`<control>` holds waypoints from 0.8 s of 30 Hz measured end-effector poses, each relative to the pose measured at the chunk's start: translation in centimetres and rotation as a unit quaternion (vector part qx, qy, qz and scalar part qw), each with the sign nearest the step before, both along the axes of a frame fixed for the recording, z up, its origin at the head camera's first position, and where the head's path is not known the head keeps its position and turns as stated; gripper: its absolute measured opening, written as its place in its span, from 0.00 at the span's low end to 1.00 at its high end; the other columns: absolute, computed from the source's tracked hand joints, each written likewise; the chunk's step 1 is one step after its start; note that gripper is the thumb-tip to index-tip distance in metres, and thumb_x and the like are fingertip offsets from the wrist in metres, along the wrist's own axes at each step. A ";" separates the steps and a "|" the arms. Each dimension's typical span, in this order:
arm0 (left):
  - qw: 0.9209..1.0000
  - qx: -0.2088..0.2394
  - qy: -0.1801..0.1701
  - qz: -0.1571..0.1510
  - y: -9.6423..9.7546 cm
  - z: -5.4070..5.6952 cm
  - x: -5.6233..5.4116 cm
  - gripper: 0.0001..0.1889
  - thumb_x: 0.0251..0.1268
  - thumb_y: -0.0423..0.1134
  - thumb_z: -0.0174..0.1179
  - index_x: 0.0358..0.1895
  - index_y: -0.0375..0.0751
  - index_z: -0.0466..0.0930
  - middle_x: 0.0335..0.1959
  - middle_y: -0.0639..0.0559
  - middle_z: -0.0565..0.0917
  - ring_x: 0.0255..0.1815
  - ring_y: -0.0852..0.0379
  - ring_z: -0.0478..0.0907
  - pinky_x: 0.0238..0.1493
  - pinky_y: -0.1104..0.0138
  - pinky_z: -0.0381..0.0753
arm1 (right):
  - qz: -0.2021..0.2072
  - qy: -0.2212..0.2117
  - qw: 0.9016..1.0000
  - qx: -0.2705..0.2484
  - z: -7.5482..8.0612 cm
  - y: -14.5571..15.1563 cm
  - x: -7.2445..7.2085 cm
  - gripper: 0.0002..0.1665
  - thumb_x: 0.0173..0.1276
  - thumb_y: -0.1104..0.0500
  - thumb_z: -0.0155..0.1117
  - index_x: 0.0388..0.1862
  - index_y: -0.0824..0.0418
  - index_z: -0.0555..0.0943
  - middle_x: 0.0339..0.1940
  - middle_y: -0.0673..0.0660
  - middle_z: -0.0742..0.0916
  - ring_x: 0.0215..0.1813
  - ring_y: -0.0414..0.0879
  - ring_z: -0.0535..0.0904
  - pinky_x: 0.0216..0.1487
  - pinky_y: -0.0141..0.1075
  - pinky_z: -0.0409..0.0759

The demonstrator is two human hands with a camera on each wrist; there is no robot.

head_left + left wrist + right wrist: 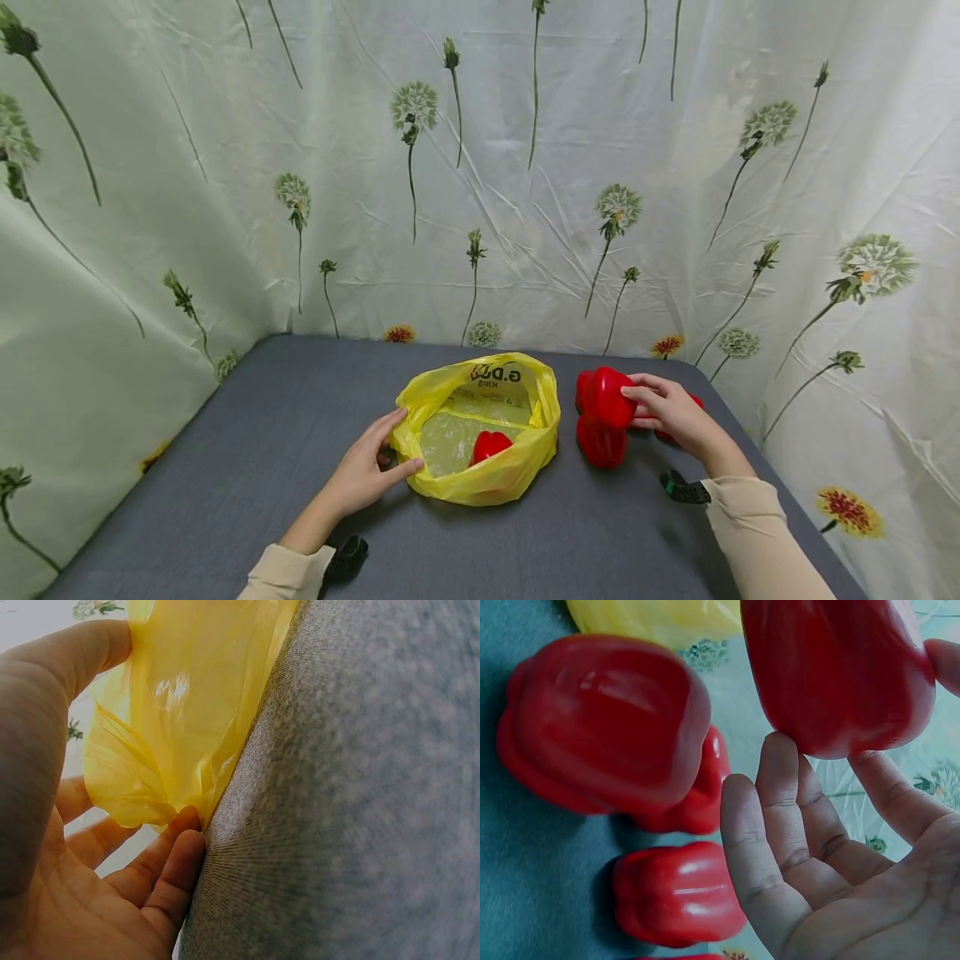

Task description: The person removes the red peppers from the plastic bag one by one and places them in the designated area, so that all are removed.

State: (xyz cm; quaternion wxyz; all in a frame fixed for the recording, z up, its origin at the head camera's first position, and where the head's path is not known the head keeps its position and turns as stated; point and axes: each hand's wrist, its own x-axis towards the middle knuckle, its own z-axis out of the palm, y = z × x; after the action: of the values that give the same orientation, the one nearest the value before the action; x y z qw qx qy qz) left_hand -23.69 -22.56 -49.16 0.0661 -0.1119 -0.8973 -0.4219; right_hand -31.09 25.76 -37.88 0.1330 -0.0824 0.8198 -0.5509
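Observation:
A yellow plastic bag sits on the table with its mouth wide, and a red bell pepper lies inside. My left hand is at the bag's left side, thumb and fingers spread apart. In the left wrist view, its fingertips touch the yellow film low down. To the right of the bag, my right hand holds another red bell pepper between thumb and fingers, raised over the others. Below it a red bell pepper stands on the table.
More red bell peppers lie around and behind the right hand, partly hidden by it. The dark grey table reaches back to a pale curtain with dandelion prints. Black straps hang at both wrists.

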 end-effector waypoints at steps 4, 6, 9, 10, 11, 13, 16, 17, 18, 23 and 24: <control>1.000 0.001 -0.002 0.001 0.0 0.0 0.0 0.47 0.68 0.53 0.75 0.84 0.43 0.64 0.84 0.38 0.66 0.64 0.45 0.79 0.52 0.66 0.84 | -0.004 -0.002 1.000 0.000 -0.3 0.6 0.2 0.34 0.85 0.47 0.59 0.77 0.69 0.68 0.47 0.45 0.87 0.44 0.40 0.87 0.51 0.35 0.89; 1.000 0.001 -0.002 0.001 0.0 0.0 0.0 0.47 0.68 0.54 0.75 0.84 0.43 0.64 0.84 0.38 0.66 0.64 0.44 0.79 0.52 0.66 0.84 | -0.008 -0.005 1.000 -0.001 -0.4 1.0 0.3 0.35 0.85 0.47 0.59 0.77 0.69 0.68 0.48 0.45 0.88 0.44 0.40 0.88 0.52 0.35 0.89; 1.000 0.001 -0.003 0.001 0.0 0.0 0.0 0.47 0.68 0.54 0.75 0.84 0.43 0.64 0.84 0.38 0.66 0.65 0.44 0.79 0.52 0.66 0.84 | -0.011 -0.010 1.000 -0.003 -0.6 1.4 0.4 0.35 0.85 0.47 0.59 0.78 0.69 0.67 0.48 0.45 0.88 0.44 0.39 0.88 0.52 0.35 0.89; 1.000 0.001 -0.004 0.002 0.0 0.0 0.1 0.47 0.68 0.54 0.75 0.84 0.44 0.63 0.84 0.38 0.66 0.65 0.44 0.79 0.52 0.66 0.84 | -0.012 -0.013 1.000 -0.004 -0.6 1.6 0.5 0.35 0.85 0.47 0.59 0.78 0.69 0.67 0.48 0.44 0.88 0.44 0.39 0.88 0.53 0.36 0.89; 1.000 0.001 -0.004 0.002 0.0 0.0 0.1 0.47 0.68 0.54 0.75 0.84 0.44 0.63 0.84 0.38 0.66 0.65 0.44 0.78 0.52 0.66 0.84 | -0.012 -0.013 1.000 -0.005 -0.7 1.7 0.5 0.34 0.85 0.47 0.58 0.77 0.69 0.68 0.47 0.44 0.88 0.44 0.38 0.88 0.53 0.35 0.89; 1.000 0.002 -0.005 0.002 0.0 0.0 0.1 0.47 0.68 0.54 0.75 0.84 0.44 0.63 0.84 0.38 0.66 0.65 0.44 0.78 0.52 0.66 0.84 | -0.012 -0.011 1.000 -0.005 -0.8 2.0 0.6 0.33 0.86 0.47 0.58 0.76 0.69 0.68 0.47 0.44 0.88 0.44 0.38 0.88 0.52 0.35 0.89; 1.000 0.003 -0.006 0.002 0.0 0.0 0.1 0.47 0.68 0.54 0.75 0.84 0.43 0.63 0.84 0.38 0.66 0.64 0.45 0.78 0.52 0.66 0.84 | -0.015 -0.008 1.000 -0.001 -1.1 2.6 0.7 0.33 0.86 0.47 0.57 0.76 0.69 0.68 0.47 0.43 0.87 0.44 0.38 0.88 0.52 0.34 0.89; 1.000 0.004 -0.006 0.002 0.0 0.0 0.1 0.47 0.68 0.54 0.75 0.84 0.43 0.63 0.84 0.38 0.66 0.64 0.45 0.78 0.52 0.66 0.84 | -0.018 -0.008 1.000 0.000 -1.2 2.8 0.8 0.33 0.86 0.47 0.57 0.76 0.69 0.68 0.47 0.43 0.87 0.44 0.38 0.88 0.51 0.34 0.89; 1.000 0.004 -0.006 0.001 0.0 0.0 0.1 0.47 0.68 0.54 0.75 0.84 0.43 0.63 0.84 0.38 0.66 0.64 0.45 0.78 0.52 0.66 0.84 | -0.018 -0.006 1.000 0.003 -1.3 3.0 0.8 0.34 0.86 0.47 0.56 0.77 0.70 0.67 0.47 0.42 0.87 0.44 0.38 0.88 0.51 0.34 0.89; 1.000 0.005 -0.006 -0.001 0.0 0.0 0.1 0.47 0.68 0.53 0.75 0.84 0.43 0.63 0.84 0.38 0.66 0.64 0.45 0.78 0.52 0.66 0.84 | -0.024 -0.007 1.000 0.008 -1.9 4.0 0.9 0.34 0.86 0.48 0.55 0.76 0.71 0.67 0.45 0.41 0.87 0.43 0.37 0.87 0.50 0.34 0.89; 1.000 0.005 -0.006 -0.001 0.0 0.0 0.1 0.47 0.68 0.54 0.75 0.84 0.43 0.63 0.84 0.38 0.66 0.64 0.45 0.78 0.52 0.66 0.84 | -0.024 -0.007 1.000 0.008 -2.0 4.1 0.9 0.33 0.86 0.48 0.54 0.76 0.70 0.67 0.44 0.41 0.87 0.43 0.37 0.87 0.50 0.34 0.89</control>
State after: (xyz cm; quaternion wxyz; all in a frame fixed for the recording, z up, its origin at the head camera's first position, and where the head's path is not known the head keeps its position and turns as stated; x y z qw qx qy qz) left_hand -23.63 -22.54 -49.13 0.0611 -0.1100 -0.8954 -0.4270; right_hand -30.14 29.91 -39.88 0.1264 -0.0579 0.8251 -0.5477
